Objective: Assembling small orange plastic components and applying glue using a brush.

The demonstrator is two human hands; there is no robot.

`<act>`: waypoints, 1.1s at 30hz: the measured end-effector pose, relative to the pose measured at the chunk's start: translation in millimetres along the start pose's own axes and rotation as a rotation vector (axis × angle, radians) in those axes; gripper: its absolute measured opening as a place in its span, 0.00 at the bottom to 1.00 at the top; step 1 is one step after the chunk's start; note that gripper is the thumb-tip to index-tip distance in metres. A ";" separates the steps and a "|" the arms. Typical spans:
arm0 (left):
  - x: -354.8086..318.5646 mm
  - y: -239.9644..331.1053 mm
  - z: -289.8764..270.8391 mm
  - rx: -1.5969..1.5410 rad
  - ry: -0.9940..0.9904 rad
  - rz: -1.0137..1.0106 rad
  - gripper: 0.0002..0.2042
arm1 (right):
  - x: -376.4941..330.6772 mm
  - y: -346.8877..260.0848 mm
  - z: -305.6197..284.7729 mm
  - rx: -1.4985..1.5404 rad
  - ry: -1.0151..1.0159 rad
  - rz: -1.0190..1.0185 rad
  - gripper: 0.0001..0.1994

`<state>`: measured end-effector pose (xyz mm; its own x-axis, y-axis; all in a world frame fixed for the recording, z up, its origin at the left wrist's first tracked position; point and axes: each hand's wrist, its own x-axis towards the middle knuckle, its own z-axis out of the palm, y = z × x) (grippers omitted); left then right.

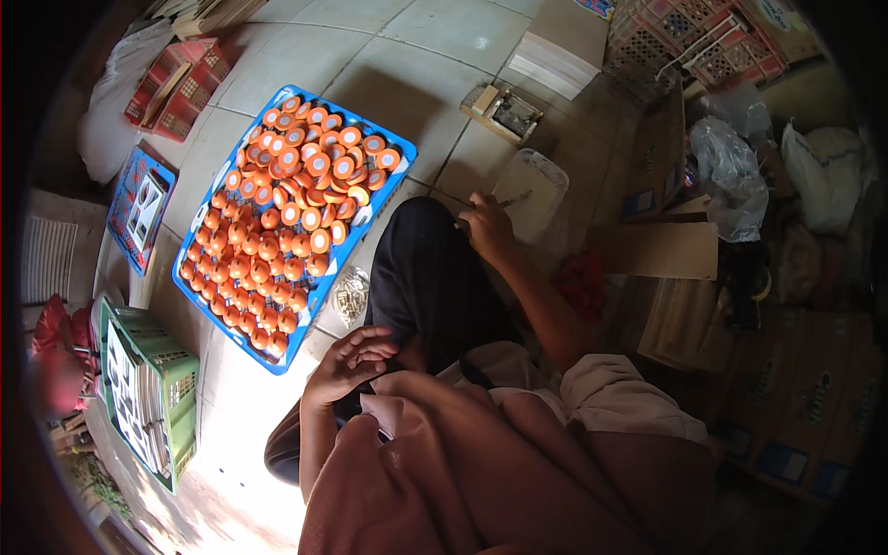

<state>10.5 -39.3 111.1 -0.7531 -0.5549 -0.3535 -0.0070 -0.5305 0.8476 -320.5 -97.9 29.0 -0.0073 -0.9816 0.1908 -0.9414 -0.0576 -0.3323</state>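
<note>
My right hand is closed above my knee, beside a shallow whitish container with a thin dark stick in it. A tiny pale bit shows at its fingertips, too small to name. My left hand rests near my lap, fingers loosely bent and apart, holding nothing. In front on the left lies a blue tray full of small round orange pieces. Far ones show flat faces with pale centres; near ones look like domed knobs. Between tray and leg sits a clear pack of small pale pegs.
A small wooden box with a metal part stands on the tiles ahead, near a cardboard box. Left are a green crate, a smaller blue tray and a red crate. Cartons and plastic bags crowd the right.
</note>
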 end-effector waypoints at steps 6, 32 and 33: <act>44.7 -14.6 18.7 -0.047 -0.023 0.019 0.24 | 0.9 38.8 -45.5 0.227 0.246 -0.040 0.06; 170.2 -53.8 87.1 -0.285 0.020 -0.060 0.24 | -38.6 74.1 -83.7 0.584 0.546 0.253 0.03; 187.3 -56.3 92.7 -0.496 0.061 -0.096 0.27 | -44.1 75.7 -91.6 0.571 0.540 0.285 0.03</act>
<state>-191.2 -54.0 33.8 -0.7247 -0.5169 -0.4558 0.2500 -0.8135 0.5250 -422.4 -42.2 80.0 -0.5165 -0.7586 0.3972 -0.5647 -0.0469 -0.8240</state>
